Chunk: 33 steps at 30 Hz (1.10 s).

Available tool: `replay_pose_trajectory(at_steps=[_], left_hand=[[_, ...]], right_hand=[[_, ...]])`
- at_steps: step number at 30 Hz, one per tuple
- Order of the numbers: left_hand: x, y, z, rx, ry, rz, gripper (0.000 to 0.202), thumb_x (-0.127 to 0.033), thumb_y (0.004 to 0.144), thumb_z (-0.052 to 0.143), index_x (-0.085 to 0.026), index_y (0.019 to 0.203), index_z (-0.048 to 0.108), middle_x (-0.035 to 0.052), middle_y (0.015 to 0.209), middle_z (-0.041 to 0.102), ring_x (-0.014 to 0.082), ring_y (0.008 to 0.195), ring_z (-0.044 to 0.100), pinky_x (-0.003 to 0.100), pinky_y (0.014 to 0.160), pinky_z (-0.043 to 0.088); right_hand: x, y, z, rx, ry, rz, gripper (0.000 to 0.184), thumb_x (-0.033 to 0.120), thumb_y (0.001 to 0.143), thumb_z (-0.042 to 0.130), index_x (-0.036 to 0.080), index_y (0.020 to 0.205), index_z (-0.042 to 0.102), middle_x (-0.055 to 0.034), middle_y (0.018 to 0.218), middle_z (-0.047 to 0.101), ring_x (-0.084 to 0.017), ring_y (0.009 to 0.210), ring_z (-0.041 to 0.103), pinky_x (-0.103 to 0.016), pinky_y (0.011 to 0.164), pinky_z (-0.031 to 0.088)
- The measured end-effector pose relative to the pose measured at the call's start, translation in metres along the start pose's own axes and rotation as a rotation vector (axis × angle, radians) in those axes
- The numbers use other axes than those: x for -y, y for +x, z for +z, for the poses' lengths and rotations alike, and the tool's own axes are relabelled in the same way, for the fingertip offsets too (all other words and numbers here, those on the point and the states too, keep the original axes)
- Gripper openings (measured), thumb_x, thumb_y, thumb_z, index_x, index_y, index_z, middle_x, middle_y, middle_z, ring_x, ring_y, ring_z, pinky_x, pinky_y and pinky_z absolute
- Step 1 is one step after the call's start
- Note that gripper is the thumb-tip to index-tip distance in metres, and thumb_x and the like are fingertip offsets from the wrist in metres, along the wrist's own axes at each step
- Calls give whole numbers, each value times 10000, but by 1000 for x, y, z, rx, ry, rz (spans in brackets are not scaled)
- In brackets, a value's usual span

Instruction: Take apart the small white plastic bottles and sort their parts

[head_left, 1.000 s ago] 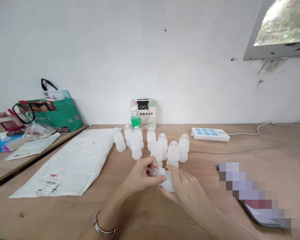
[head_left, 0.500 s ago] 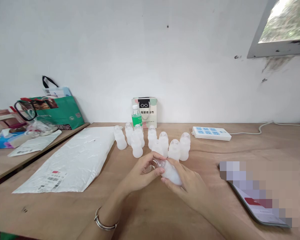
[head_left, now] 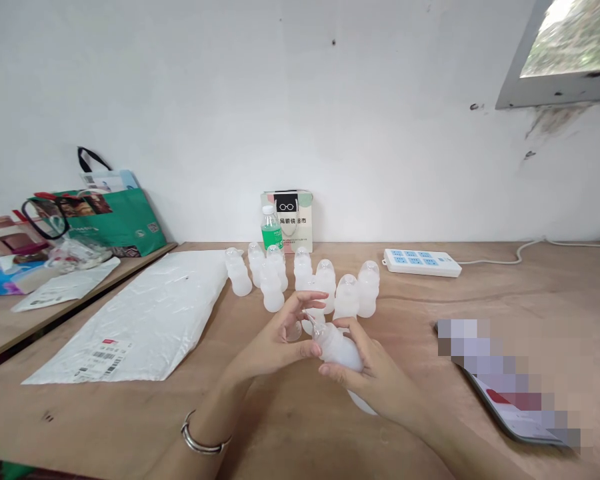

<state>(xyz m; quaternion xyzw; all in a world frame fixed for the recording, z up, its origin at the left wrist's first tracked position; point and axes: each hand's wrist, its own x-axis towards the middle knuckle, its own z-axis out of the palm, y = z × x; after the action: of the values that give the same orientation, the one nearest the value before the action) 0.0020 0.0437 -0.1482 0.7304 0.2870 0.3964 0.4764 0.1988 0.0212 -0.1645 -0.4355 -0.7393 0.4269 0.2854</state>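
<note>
My right hand (head_left: 367, 363) is wrapped round a frosted white baby bottle (head_left: 343, 350), tilted with its clear teat end toward the left; the hand hides part of its body. Its lower end shows below the hand. My left hand (head_left: 285, 333) has its fingers apart over the teat end, and the thumb lies against or just beside the bottle's neck. A small clear dome (head_left: 294, 331) shows through the gap of the left hand; it seems to lie on the table. Just beyond stand several similar bottles (head_left: 347, 300) with clear domed tops.
A white mailing bag (head_left: 145, 320) lies on the table (head_left: 290, 433) at left. Behind the bottles are a green-labelled drink bottle (head_left: 271, 233) and a paper bag (head_left: 300, 230). A power strip (head_left: 423, 262) and a phone (head_left: 510, 400) are at right; a green bag (head_left: 115, 220) sits far left.
My left fingers have lifted and spread away from the top of the bottle. The right hand has tipped the bottle slightly, and its lower end now shows. The view has shifted a little.
</note>
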Motion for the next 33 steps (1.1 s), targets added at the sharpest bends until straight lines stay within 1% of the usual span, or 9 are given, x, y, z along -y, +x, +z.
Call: replay_pose_trajectory(at_steps=[6,10,13,15,18,21,23,27,33], left_hand=[[5,4,-11,-68,-6,-42,617,-414,736,722,-289,1258,418,97,1300,449,252,1197,412,390,929,380],[-1,4,-7,-123,57,18,529,-468,648,772,-206,1051,549,52,1017,563,177,899,504,295,752,400],[-9,1,-1,-87,126,-21,392,-434,663,769,-177,904,597,26,891,606,140,765,500,279,708,395],[-13,-2,-1,26,129,-26,323,-417,747,702,-182,957,630,51,950,645,167,828,539,311,772,413],[-13,-4,-5,190,37,26,486,-430,809,634,-239,1247,541,102,1196,611,249,1087,531,386,907,403],[-7,-3,-5,139,-49,101,752,-445,702,742,-296,1362,415,105,1288,546,275,1187,478,390,931,406],[-3,-2,-4,75,-39,107,795,-389,637,806,-309,1337,437,90,1246,558,257,1158,493,372,923,415],[-4,-1,-9,26,-43,95,589,-287,738,744,-292,1271,493,81,1186,569,215,1091,526,349,891,438],[-5,2,-4,54,-13,71,535,-395,621,812,-227,1090,615,48,1003,598,177,902,551,312,806,433]], right_hand=[[5,-1,-1,-28,70,63,467,416,724,698,242,1067,434,-7,890,605,-169,739,549,-270,626,405],[8,-4,1,-55,111,62,471,371,712,709,244,1061,419,-17,968,588,-173,783,551,-287,664,421],[8,-6,2,19,208,91,504,366,702,724,242,1066,399,-12,946,573,-156,737,542,-285,641,427],[7,-6,2,121,359,131,533,357,701,724,247,1099,387,-8,950,557,-138,701,531,-279,620,436],[6,-6,2,197,515,147,589,350,692,734,265,1153,378,-11,1016,534,-122,704,523,-272,620,440],[6,-6,3,158,478,144,551,348,678,754,247,1089,401,8,942,530,-116,706,502,-251,611,412],[6,-7,3,166,487,137,523,341,673,757,240,1047,406,25,879,518,-106,679,481,-240,591,392],[2,-7,3,173,538,94,502,372,700,737,248,1052,402,31,854,509,-103,651,479,-247,582,383],[4,-5,4,148,544,155,523,388,685,756,249,1045,403,34,834,525,-104,630,510,-259,589,408]])
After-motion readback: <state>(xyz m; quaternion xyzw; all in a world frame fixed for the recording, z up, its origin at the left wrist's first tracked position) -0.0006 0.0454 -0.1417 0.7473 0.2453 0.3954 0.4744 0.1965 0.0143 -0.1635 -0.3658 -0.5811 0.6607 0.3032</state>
